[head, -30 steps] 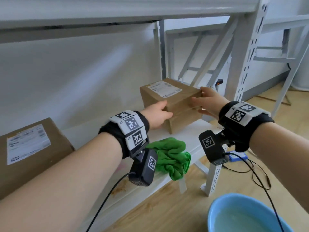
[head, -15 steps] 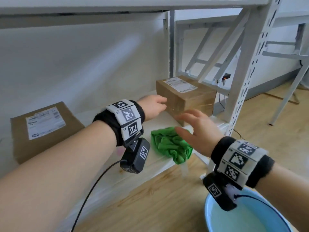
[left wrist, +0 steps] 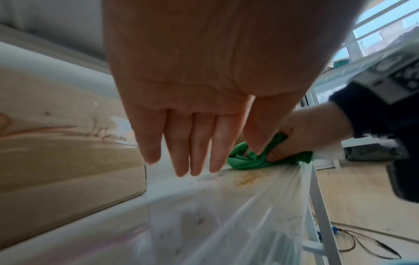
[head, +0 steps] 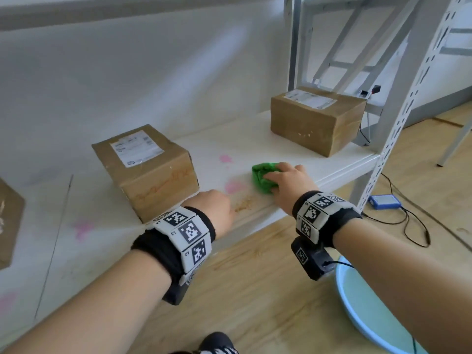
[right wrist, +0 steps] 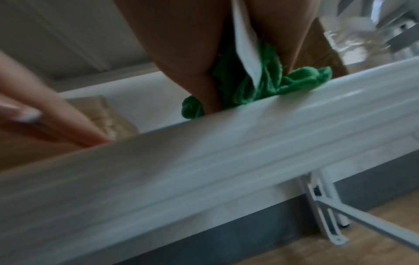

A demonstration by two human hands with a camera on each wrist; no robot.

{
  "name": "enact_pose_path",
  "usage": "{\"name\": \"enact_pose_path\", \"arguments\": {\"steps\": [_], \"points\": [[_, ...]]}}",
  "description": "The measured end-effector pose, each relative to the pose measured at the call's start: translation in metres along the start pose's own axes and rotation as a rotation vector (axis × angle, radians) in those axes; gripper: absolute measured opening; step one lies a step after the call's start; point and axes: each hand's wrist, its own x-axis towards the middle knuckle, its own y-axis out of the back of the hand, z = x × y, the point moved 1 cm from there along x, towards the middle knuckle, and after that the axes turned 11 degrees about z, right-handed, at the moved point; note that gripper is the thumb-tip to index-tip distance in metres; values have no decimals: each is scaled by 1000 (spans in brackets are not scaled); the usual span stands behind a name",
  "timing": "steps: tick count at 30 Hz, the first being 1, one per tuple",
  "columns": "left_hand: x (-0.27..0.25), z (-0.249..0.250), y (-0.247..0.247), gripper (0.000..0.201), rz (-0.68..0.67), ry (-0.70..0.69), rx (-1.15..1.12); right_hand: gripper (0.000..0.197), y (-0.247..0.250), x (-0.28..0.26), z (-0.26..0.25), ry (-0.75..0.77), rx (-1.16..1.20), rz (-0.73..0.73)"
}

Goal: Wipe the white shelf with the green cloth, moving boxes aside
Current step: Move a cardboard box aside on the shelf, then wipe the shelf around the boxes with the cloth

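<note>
Now: right hand [head: 288,183] grips green cloth [head: 263,175] | left hand [left wrist: 192,100] fingers straight, seen only wrist-view

Wall [head: 153,72] behind the racking: plain white, matte, with a soft diagonal band of daylight across it. Floor [head: 255,290]: light wood-grain boards. A grey skirting strip [head: 434,108] runs along the base of the far wall. A second white metal rack frame [head: 339,54] with diagonal bracing stands further back at right. A window [left wrist: 381,28] with white frames shows in the left wrist view, bright outside. A blue basin [head: 370,315] holding pale liquid sits on the floor at lower right. A small blue device [head: 384,201] with black cables [head: 419,226] lies on the floor near the rack post.
</note>
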Motion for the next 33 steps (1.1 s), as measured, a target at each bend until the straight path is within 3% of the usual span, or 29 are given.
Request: {"name": "enact_pose_path", "arguments": {"steps": [3,7,10,14,18,21,24,29,31,33], "points": [[-13,-4,-8,31,-21,11,88,42,8,-6,2,84,24,3],[-29,-1,-14,40,35,-84,221,48,21,18,25,-116,-142,-34],[-29,-1,-17,40,66,-94,212,45,13,21,2,-147,-187,-73],[-27,-1,-16,34,58,-116,253,46,-3,-1,-38,30,-74,-47],[-25,-5,-16,33,37,-137,246,44,0,-9,-26,198,16,-15],[-26,-10,-16,32,47,-156,213,46,12,9,1,14,-71,-31],[-26,-15,-18,35,48,-175,177,43,11,14,-9,-85,-188,-58],[-24,-26,-21,42,2,-149,101,45,-4,-24,-57,121,-53,-39],[-27,-37,-20,38,42,-109,44,47,0,-33,-53,207,-10,-42],[-36,-48,-17,31,122,-85,32,45,8,-28,-37,172,21,-34]]}}
